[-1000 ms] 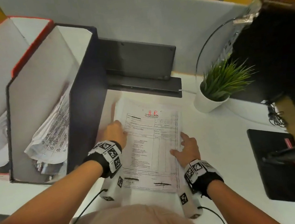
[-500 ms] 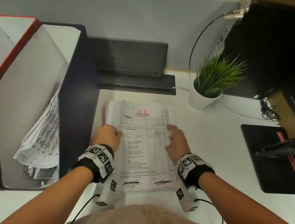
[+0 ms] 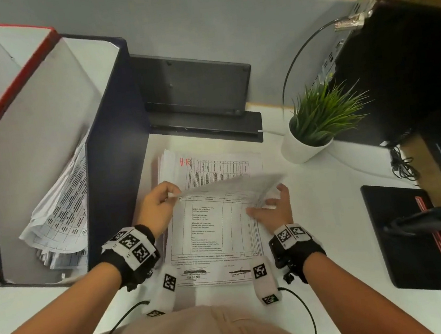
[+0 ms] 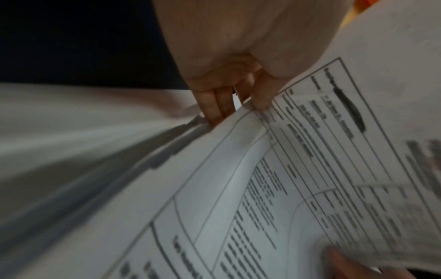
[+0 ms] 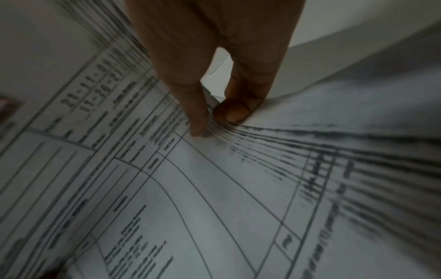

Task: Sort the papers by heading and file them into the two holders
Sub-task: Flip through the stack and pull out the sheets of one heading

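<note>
A stack of printed papers [image 3: 210, 232] lies on the white desk [image 3: 330, 209] in front of me. Its top sheet [image 3: 233, 186] is lifted at the far end and looks blurred. My left hand [image 3: 172, 195] pinches that sheet's left edge, with the fingers [image 4: 216, 105] curled under the paper. On the right edge, my right hand [image 3: 272, 202] pinches it between thumb and forefinger [image 5: 198, 117]. The sheet beneath [image 3: 222, 166] bears a red "HR" heading. A dark blue holder [image 3: 112, 157] with crumpled papers [image 3: 59, 217] stands left of the stack. The red-edged holder [image 3: 21, 72] stands further left.
A black stand [image 3: 193, 92] leans on the grey partition behind the stack. A potted plant [image 3: 317, 127] stands at the right. A computer case [image 3: 409, 60] and a black folder with red trim [image 3: 408, 235] lie further right. Cables run from both wrists.
The top sheet lay flat with a hand at each side. Both hands have now taken hold of its edges and raised its far end, uncovering another "HR" sheet beneath.
</note>
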The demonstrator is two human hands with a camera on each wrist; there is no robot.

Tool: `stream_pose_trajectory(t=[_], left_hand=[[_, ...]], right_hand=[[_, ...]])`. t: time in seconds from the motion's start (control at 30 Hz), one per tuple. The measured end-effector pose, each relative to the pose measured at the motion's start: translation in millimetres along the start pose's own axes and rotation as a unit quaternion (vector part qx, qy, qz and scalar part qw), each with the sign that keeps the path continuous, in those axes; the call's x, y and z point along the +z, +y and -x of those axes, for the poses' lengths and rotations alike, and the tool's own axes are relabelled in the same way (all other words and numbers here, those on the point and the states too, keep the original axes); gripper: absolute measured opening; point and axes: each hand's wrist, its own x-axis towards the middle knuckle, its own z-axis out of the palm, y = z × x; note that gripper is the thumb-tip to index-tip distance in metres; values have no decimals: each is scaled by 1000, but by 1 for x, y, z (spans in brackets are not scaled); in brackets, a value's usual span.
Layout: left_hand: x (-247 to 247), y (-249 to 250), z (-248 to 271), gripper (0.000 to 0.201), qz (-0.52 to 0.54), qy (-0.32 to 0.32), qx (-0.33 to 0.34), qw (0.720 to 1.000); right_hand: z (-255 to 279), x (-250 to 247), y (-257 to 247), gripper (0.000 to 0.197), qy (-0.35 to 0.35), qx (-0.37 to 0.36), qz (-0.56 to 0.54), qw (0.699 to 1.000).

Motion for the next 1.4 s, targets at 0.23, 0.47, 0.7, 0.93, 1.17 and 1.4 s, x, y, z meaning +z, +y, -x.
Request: stream_pose_trajectory(t=[0.23, 0.47, 0.7, 0.93, 1.17, 1.4], left_hand=[[-5, 2, -19, 25, 50, 20, -115, 992], [-2, 11, -37, 35, -202, 55, -207, 956], [7, 18, -36, 55, -284, 57, -208, 934], [11, 23, -35, 44, -271, 72, -200, 939], [14, 10, -33, 38, -241, 84, -137, 957], [11, 6, -30, 23, -188, 44, -64, 979]], right_hand=[[-4, -6, 11, 21, -19, -91, 48, 994], [4, -9, 8, 35, -19, -73, 7, 997], [8, -3, 10, 11, -8, -68, 35, 997], [11, -1, 5, 29, 10, -72, 27, 997], [7, 1, 8, 29, 29, -36, 7, 999], [1, 4, 8, 35, 17, 1, -16, 1000]])
